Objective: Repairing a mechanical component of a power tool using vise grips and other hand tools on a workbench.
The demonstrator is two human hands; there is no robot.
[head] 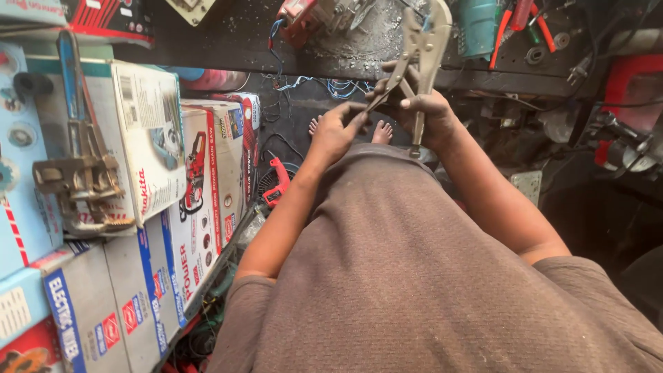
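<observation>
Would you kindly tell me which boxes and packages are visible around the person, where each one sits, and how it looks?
Chainsaw carton: left of the left arm, upright, white and red, saw picture.
Grey-white carton: further left, teal top edge, tool picture on its side.
Grey boxes: bottom left, side by side, blue stripes, red labels.
Light blue box: far left edge, disc pictures.
Red-black package: top left, lying flat.

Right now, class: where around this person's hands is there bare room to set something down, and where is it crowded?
Bare patch: dusty bench top between the red tool and locking pliers. Crowded: stacked boxes, and wires under the bench.
</observation>
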